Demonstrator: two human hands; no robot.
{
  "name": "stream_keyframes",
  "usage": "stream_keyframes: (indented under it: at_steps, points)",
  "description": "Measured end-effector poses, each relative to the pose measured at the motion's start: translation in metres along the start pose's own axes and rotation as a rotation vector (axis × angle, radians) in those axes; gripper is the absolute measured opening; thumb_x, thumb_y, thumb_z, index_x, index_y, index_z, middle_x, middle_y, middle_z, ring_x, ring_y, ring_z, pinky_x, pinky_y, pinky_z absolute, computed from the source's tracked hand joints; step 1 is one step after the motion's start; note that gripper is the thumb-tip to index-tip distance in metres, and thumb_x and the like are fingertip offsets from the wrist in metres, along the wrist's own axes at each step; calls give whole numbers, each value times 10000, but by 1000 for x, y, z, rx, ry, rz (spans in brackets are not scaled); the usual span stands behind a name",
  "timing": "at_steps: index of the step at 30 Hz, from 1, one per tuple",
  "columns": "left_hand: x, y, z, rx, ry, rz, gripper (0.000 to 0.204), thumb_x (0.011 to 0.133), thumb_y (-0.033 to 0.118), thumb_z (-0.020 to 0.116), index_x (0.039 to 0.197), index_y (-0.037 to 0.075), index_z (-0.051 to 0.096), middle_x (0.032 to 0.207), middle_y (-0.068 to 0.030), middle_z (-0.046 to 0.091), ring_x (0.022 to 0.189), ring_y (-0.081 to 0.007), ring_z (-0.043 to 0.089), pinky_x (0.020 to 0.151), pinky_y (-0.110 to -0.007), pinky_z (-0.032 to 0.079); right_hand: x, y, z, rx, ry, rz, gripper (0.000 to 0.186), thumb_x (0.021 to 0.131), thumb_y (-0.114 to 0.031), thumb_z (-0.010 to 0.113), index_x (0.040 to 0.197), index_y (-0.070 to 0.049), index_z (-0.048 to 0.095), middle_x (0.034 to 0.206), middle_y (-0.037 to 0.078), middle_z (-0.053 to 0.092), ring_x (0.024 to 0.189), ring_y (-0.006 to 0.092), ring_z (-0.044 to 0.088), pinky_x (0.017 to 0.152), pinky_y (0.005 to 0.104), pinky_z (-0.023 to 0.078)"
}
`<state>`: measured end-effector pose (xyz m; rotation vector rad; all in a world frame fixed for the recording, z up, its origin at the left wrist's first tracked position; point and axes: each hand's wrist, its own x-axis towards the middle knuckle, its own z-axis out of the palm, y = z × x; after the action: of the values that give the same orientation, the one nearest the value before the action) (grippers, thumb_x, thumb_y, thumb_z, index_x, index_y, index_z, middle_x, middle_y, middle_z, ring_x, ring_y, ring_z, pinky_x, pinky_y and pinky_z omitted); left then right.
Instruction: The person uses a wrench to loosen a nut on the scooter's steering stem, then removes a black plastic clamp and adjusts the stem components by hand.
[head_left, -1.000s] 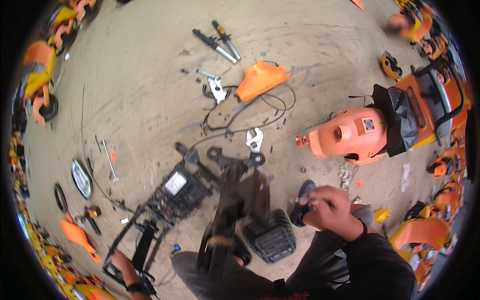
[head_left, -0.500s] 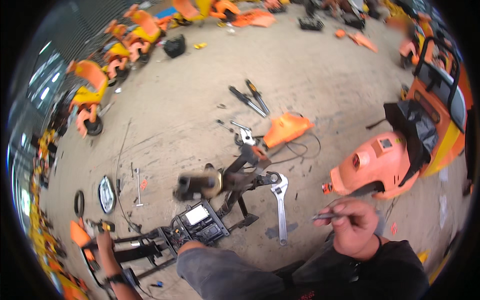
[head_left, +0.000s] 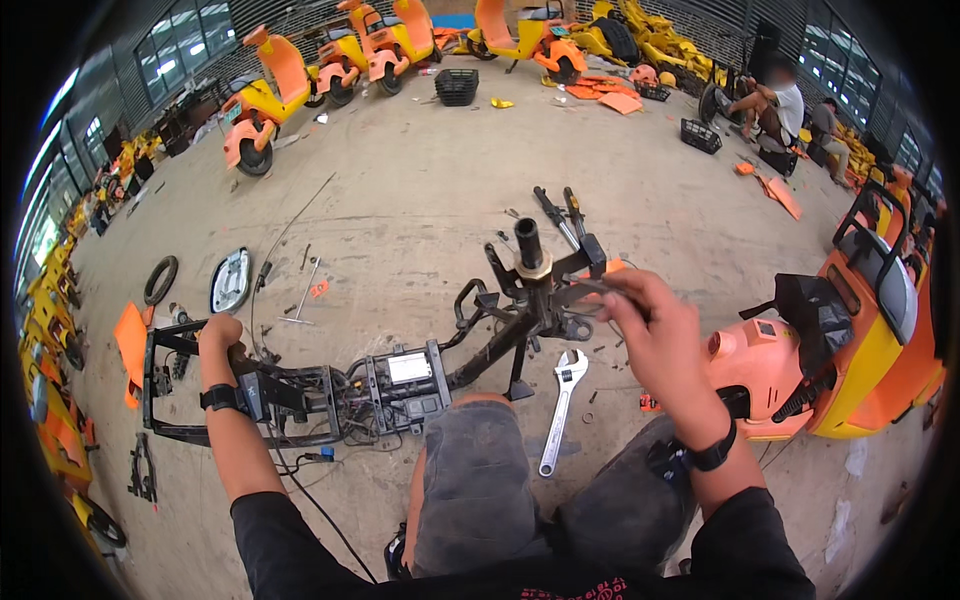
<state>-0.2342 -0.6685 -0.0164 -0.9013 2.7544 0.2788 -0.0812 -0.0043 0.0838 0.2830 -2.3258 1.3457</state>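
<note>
A stripped scooter frame lies on the floor in front of me, its bare steering tube pointing up. My left hand is at the rear of the frame, fingers curled round something dark that the hand mostly hides. Beside that wrist is a black block-shaped part. My right hand is closed beside the front of the frame, thumb and fingers pinching a small grey metal piece; its exact kind is unclear. Below it a large adjustable wrench lies on the floor, touched by neither hand.
Shock absorbers, a T-handle wrench, a tyre and a headlight-like oval part lie around the frame. An orange-and-yellow scooter body stands at right. Scooters, a black crate and a seated person are farther off.
The view has tilted up and shifted. My right hand has moved forward from near my knee to the frame's front, still pinching the metal piece. My left hand remains at the rear.
</note>
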Motion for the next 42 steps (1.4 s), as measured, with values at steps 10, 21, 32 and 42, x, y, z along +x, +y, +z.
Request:
stream_keyframes:
  at_steps: [10,21,32,42]
  points:
    - [-5,-20,33,-900,126,-3,110,789,-18,439,840,-102,488,676,-250,627,481,-355,645,370,-424,464,22,2,18,-280,-35,-162,137,913,-58,681,1046,-34,696,780,153,695,685,272,702,612,346,530]
    - [-15,-22,26,-695,149,20,79,845,23,482,849,-56,484,585,-177,604,401,-254,587,339,-357,407,28,22,13,-385,-95,-333,181,860,-17,708,1040,-24,687,866,150,711,713,304,694,616,374,550]
    - [-32,-10,22,-681,210,23,170,861,70,519,756,-63,525,571,-160,610,377,-237,578,329,-329,419,15,25,28,-470,8,-403,253,816,25,709,1063,36,658,869,120,720,639,258,682,553,320,553]
    - [-25,-14,28,-681,238,71,224,841,82,538,666,-59,544,564,-172,601,394,-266,585,351,-359,425,18,27,23,-598,-30,-633,416,734,8,649,1146,61,625,1000,122,688,707,227,658,564,305,540]
